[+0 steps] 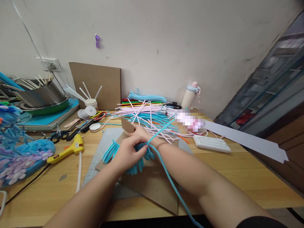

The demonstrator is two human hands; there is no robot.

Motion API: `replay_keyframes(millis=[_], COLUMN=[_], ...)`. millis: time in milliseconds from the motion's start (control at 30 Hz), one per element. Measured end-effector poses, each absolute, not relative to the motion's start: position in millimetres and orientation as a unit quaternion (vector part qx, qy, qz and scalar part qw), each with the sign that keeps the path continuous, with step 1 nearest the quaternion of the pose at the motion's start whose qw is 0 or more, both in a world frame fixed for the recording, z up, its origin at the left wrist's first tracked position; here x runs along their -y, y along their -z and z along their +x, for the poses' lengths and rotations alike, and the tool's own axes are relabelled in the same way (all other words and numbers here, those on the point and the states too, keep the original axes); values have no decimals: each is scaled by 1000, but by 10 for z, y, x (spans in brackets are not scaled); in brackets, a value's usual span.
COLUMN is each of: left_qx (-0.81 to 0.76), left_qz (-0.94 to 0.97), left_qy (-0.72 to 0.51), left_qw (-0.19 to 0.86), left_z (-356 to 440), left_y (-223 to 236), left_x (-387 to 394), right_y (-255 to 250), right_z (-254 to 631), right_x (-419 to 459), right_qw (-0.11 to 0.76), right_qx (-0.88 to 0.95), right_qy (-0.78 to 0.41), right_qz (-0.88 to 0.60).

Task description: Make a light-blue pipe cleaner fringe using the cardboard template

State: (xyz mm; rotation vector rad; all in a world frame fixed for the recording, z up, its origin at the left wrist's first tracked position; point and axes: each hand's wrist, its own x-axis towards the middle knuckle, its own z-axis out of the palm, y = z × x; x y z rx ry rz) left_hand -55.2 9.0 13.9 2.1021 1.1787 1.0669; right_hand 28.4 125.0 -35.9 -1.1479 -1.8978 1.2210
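Both hands, left (127, 152) & right (140, 133), grip tight on blue pipe-cleaner bundle (140, 158) over cardboard (154, 186).

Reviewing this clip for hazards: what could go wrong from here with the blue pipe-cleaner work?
The long blue strand trails off the table edge across the right hand's forearm and may snag. The left hand hides the looped blue bundle, so loops could slip unseen. The glue gun lies close by; an elbow could knock it.

There were two hands (129, 152), one glue gun (68, 150), one bottle (190, 96) and two scissors (59, 135).
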Motion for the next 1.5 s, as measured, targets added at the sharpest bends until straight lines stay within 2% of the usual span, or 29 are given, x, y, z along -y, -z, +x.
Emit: replay_keyframes(millis=[300, 367, 467, 533, 567, 667, 700, 833, 967, 1100, 1200, 1333, 1500], left_qx=[-459, -456, -457, -460, -460, -453, -450, -449, -456, -447, -442, -414, -385], left_qz=[691, 666, 639, 633, 634, 651, 660, 685, 671, 663, 659, 634, 583], left_qy=[-373, -379, -383, -377, -373, -372, -375, -362, -352, -348, -344, -320, -286], left_qw=[415, 452, 486, 496, 497, 482, 471, 445, 468, 490, 502, 569, 656], left_z=[-569, -563, -558, -559, -560, -556, -551, -511, -488, -495, -501, -504, -513], left_y=[-81, -62, -44, -35, -31, -22, -21, -34, -48, -40, -28, -31, -76], left_x=[-148, -161, -174, -181, -183, -185, -183, -160, -138, -132, -133, -123, -82], right_y=[40, 52, 109, 137, 140, 111, 95, 63, 71, 89, 112, 101, 11], right_z=[1476, 1766, 1988, 1976, 1930, 1710, 1630, 1379, 1282, 1281, 1294, 1315, 1363], right_x=[-848, -776, -710, -669, -638, -478, -405, -123, -29, -63, -78, -72, -55], right_qw=[428, 398, 246, 179, 185, 315, 340, 343, 400, 395, 393, 385, 357], right_qx=[613, 608, 653, 716, 744, 762, 760, 708, 633, 571, 549, 559, 642], right_qy=[-475, -494, -516, -452, -399, -272, -291, -496, -547, -625, -647, -655, -608], right_qz=[-465, -477, -497, -501, -503, -495, -471, -367, -375, -356, -353, -333, -301])
